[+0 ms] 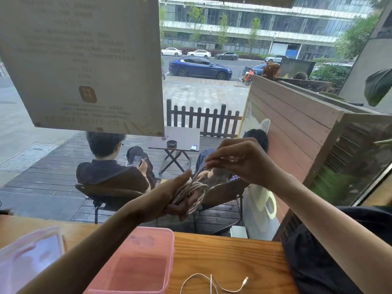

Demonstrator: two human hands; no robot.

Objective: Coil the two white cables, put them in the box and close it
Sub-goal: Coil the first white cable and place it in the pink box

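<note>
Daylight through window point(212, 98), soft, overcast; street bright, interior dimmer. Both forearms backlit, dark against glass. Motion blur on right hand point(237, 160) and coiled white cable point(191, 192) around left-hand fingers point(180, 209). Wide-angle bowing at frame edges. Pink box point(135, 262) soft-focus. Poster print illegible, washed out.

Cafe: wood window counter point(233, 251), notice on glass point(84, 60), patio seats outside point(110, 194)

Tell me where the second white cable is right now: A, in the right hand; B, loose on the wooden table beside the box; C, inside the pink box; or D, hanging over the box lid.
B: the loose white cable lies uncoiled on the wooden table, right of the empty pink box.
</note>
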